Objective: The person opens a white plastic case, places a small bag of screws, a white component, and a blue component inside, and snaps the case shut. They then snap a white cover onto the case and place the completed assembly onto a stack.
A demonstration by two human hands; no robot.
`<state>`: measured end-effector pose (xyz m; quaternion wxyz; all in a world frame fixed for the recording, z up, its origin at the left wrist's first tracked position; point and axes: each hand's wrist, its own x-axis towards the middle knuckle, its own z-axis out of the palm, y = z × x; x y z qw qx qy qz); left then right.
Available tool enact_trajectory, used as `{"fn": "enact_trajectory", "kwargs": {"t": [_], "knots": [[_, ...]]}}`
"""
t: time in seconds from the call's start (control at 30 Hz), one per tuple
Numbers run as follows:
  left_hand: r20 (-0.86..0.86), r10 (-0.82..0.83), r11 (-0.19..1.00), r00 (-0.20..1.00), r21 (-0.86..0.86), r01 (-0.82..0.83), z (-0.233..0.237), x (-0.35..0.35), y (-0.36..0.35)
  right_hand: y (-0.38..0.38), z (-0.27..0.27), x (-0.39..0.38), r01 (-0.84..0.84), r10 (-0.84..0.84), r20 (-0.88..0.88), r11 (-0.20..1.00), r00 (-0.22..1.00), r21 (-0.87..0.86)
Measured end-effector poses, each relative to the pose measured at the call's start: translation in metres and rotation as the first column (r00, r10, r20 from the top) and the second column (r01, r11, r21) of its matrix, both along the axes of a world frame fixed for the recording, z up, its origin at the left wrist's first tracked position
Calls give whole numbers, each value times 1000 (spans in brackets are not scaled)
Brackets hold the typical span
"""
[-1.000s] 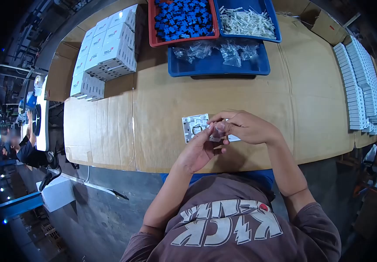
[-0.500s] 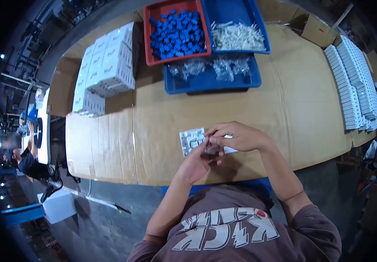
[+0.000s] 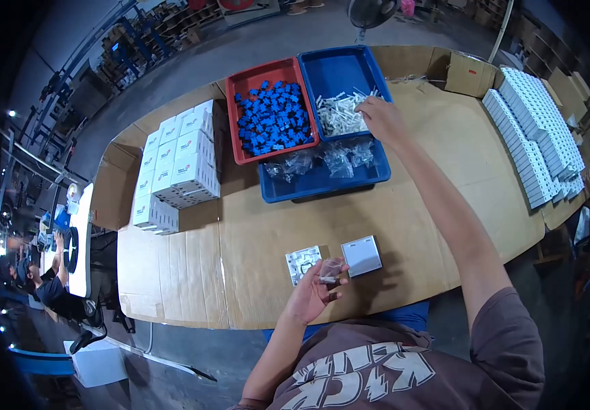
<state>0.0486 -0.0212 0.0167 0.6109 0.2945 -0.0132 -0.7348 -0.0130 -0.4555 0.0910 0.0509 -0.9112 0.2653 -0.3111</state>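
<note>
My left hand (image 3: 308,297) is raised over the front of the table, its fingers closed around a small clear plastic bag (image 3: 331,268) with something whitish in it. Just behind that hand lies an open white plastic housing (image 3: 302,261) with moulded details inside. A flat white square cover (image 3: 361,255) rests to its right, apart from it. My right hand (image 3: 382,117) is stretched out to the blue tray (image 3: 339,68), at the right edge of a heap of small white tubular pieces (image 3: 343,115). Its fingers are bent together; what they hold, if anything, is hidden.
A red tray (image 3: 237,89) of blue parts (image 3: 271,119) stands left of the blue tray. Below both, another blue tray (image 3: 329,191) holds clear bags (image 3: 339,160). White boxes (image 3: 179,164) are stacked left, white units (image 3: 541,130) right. A co-worker (image 3: 52,280) sits far left.
My right hand has left my left hand and moved up to the white pieces in the blue tray. The left hand keeps the bag. The white cover now shows fully, and the view has tilted upward.
</note>
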Motion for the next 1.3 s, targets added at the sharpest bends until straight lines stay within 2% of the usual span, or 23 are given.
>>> {"fn": "enact_trajectory", "kwargs": {"t": [0.07, 0.17, 0.27, 0.37, 0.4, 0.5, 0.53, 0.57, 0.6, 0.7, 0.8, 1.03, 1.17, 1.27, 1.3], "knots": [[-4, 3, 1000, 1000, -9, -3, -3, -1, 4, -25, -8, 8, -55, 45, -104, 994, 994, -94], [-4, 16, 1000, 1000, -4, -16, -2, -3, 8, -32, -7, 12, -77, 42, -242, 988, 969, -137], [-16, 19, 999, 1000, -42, -20, -8, -3, 13, -41, -9, 20, -51, 18, -343, 995, 939, -88], [11, 0, 1000, 1000, -22, 1, -11, 0, 15, -42, -10, 20, -65, 34, -303, 994, 952, -92], [17, -1, 1000, 1000, -10, 1, -10, 1, 15, -41, -9, 18, -67, 42, -256, 993, 966, -92], [31, -3, 1000, 1000, -9, 4, -8, 1, 16, -33, -1, 13, -10, 19, 80, 994, 997, -109], [42, -1, 1000, 999, -3, 1, -8, 3, 16, -30, 8, 16, -36, -24, 325, 983, 945, 179], [49, -4, 1000, 999, 3, 4, -9, 1, 15, -31, 18, 12, -127, -137, 522, 889, 842, 439], [55, -11, 1000, 998, 9, 10, -11, 0, 15, -27, 31, 6, -271, -300, 646, 726, 703, 632], [66, -27, 1000, 997, 14, 26, -10, -2, 12, 18, 73, -19, -716, -371, 851, 468, 372, 517], [42, -37, 999, 998, -13, 37, -13, -5, 8, 62, 101, -39, -886, -341, 919, 339, 197, 316], [41, -57, 998, 998, -25, 58, -5, -15, -2, 82, 118, -55, -883, -275, 941, 368, 197, 292], [0, -7, 998, 1000, -57, 7, -9, -17, 2, 91, 106, -58, -890, -302, 928, 329, 218, 316], [-3, 55, 997, 998, -58, -55, -8, -16, 5, 107, 88, -62, -880, -375, 889, 284, 263, 380], [10, 68, 995, 998, -68, -67, -7, -14, 5, 114, 76, -64, -809, -358, 868, 357, 343, 467]]}}
